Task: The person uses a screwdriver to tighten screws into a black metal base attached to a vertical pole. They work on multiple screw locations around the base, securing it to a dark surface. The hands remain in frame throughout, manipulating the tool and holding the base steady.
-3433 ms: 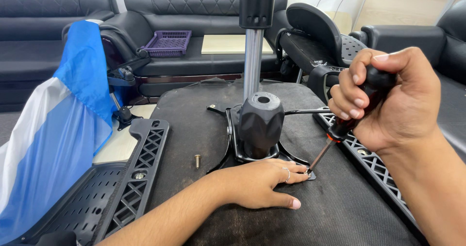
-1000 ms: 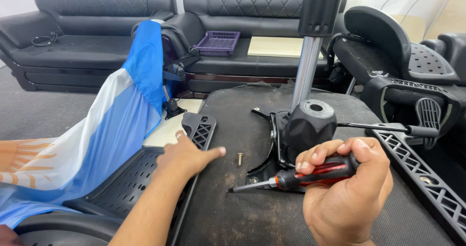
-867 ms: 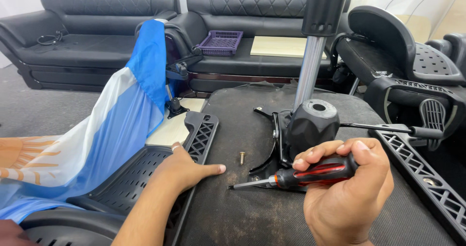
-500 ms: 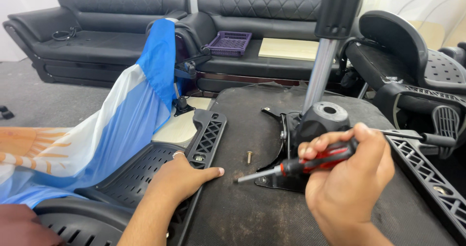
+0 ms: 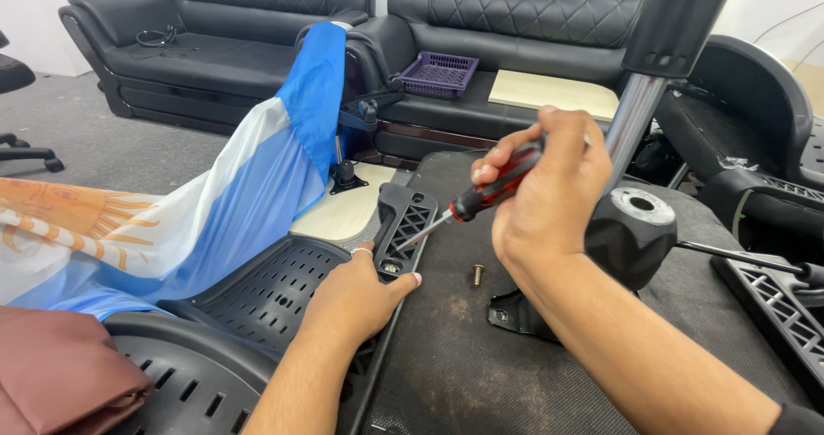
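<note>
- Plainly, the black seat [image 5: 532,375], lying upside down, is carrying everything, and it is sitting on nothing I can see; if it is rocking while the person is pressing on it, the driver tip could be skating off its mark.
- The flag [image 5: 215,203], blue and white, is draping over the chair parts just beside the work; its edge is lying near the armrest and could be getting pinched under it or hiding a hole.
- The perforated back [image 5: 257,298] is lying under the left forearm, partly overlapped by the armrest, so any shift of one could be dragging the other.
- The armrest [image 5: 399,229] is lying along the seat's left edge; the left hand [image 5: 356,293] is pressing flat on it, fingers spread, clasping nothing. If that pressure is easing, the bracket could be sliding out of line with its hole.
- The mechanism [image 5: 631,237] under the gas post is standing close behind the right wrist, and a knock there could be jarring the aim.
- The right hand [image 5: 545,190] is clenching the screwdriver [image 5: 485,199] in a fist, tip slanting down toward the armrest; at that angle it is likely to slip and gouge plastic or jab the left fingers.
- The screw [image 5: 477,273] is lying loose on the seat, apart from both hands; it could be rolling away.
</note>
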